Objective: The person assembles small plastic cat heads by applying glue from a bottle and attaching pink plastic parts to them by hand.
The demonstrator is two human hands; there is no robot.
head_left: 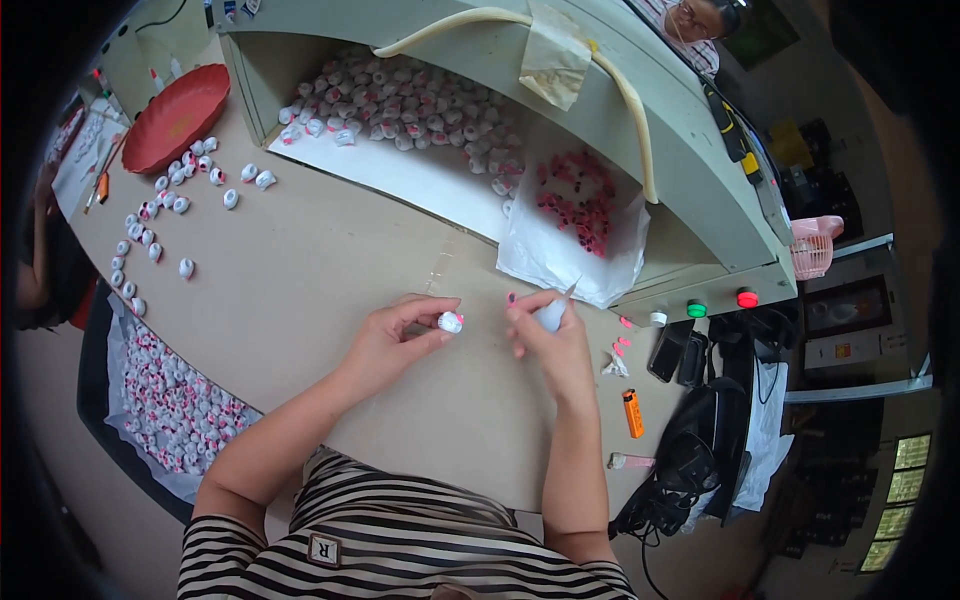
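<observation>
Left hand point(385, 342) pinches white piece point(449, 323) above worktop point(300, 290), in from near edge, fingertips closed, likely keeping its face clear; right hand point(556, 350) curls round bottle point(550, 316), pink bit point(512, 298) at fingertips, probably saving put-downs.

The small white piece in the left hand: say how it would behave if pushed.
The small white piece looks rounded, so it may roll or wobble when pushed. It is small enough for the left hand to pinch between thumb and finger, so it is probably light.
</observation>
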